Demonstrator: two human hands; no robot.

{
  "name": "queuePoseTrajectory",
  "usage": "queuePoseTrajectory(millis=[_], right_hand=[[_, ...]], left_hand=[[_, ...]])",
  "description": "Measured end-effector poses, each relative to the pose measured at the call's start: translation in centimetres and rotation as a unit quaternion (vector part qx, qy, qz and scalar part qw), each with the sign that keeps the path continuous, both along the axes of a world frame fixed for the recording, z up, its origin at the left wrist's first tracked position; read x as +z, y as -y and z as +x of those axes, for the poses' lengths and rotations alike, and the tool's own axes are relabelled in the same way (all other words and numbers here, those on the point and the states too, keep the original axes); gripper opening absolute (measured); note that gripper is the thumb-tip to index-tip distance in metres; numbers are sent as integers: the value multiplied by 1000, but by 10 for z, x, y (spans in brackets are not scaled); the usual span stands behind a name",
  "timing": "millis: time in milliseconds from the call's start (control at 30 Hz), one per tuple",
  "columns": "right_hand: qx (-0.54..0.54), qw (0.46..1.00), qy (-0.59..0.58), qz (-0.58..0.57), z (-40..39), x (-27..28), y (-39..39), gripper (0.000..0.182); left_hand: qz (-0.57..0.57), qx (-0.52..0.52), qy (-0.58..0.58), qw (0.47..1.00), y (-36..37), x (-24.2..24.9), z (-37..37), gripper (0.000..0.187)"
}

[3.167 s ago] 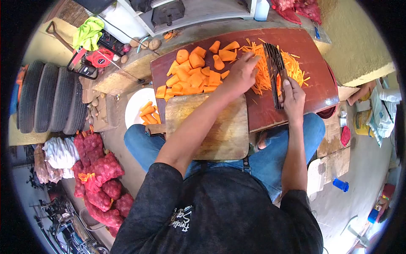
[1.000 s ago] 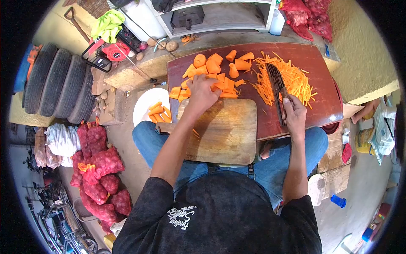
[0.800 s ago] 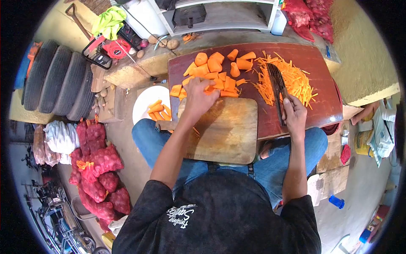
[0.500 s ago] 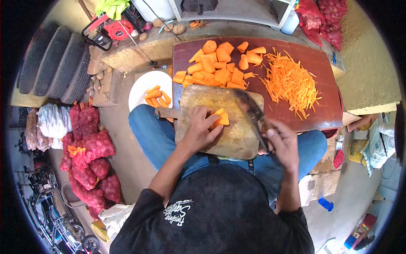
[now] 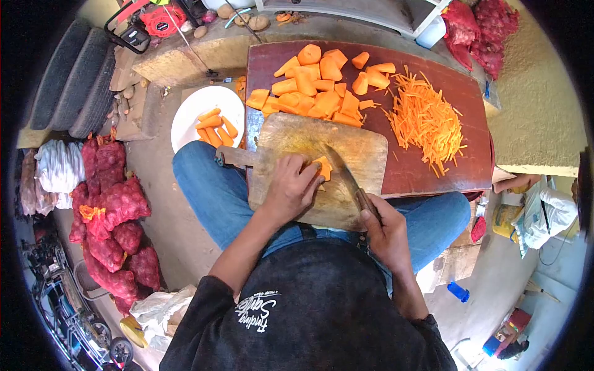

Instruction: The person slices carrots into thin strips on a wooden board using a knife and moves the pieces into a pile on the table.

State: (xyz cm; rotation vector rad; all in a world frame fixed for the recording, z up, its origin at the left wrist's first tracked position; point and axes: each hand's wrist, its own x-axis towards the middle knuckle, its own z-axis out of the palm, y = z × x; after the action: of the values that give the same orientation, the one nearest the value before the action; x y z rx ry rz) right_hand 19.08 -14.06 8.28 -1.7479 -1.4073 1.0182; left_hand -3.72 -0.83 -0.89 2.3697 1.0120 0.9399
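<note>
My left hand presses a piece of carrot onto a worn wooden cutting board, fingertips curled over it. In my right hand is a knife, gripped by its wooden handle. Its blade points up and to the left, close beside the carrot piece's right side. The board rests over my lap and the table's near edge. Just beyond it lies a pile of peeled carrot chunks. A heap of carrot strips spreads to the right of the board.
The dark red table carries the carrots. A white basin with several carrots stands at its left. Red mesh sacks lie on the floor at left, below stacked tires. A blue object is on the floor at right.
The knife has swung left from the board's right side to beside the carrot piece. My left hand still holds the piece. The whole view has shifted a little.
</note>
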Motion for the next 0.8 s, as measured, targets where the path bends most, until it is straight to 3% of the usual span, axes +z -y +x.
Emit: queuePoseTrajectory(millis=[100,300,400,600,800], right_hand=[[-25,998,-53,-31,1,-6,0,30],[-38,993,-106,-43,-4,-18,-15,28],[-50,991,-113,-57,-2,-12,-14,29],[-30,992,-114,-32,-4,-12,2,31],[-18,988,-148,-49,-16,-36,-34,34]], left_hand=[[-40,22,38,998,0,-2,-1,36],[12,44,-66,997,5,14,5,37],[8,53,10,999,2,4,3,40],[-31,9,-39,999,17,25,1,37],[-18,37,-10,999,12,-4,2,41]])
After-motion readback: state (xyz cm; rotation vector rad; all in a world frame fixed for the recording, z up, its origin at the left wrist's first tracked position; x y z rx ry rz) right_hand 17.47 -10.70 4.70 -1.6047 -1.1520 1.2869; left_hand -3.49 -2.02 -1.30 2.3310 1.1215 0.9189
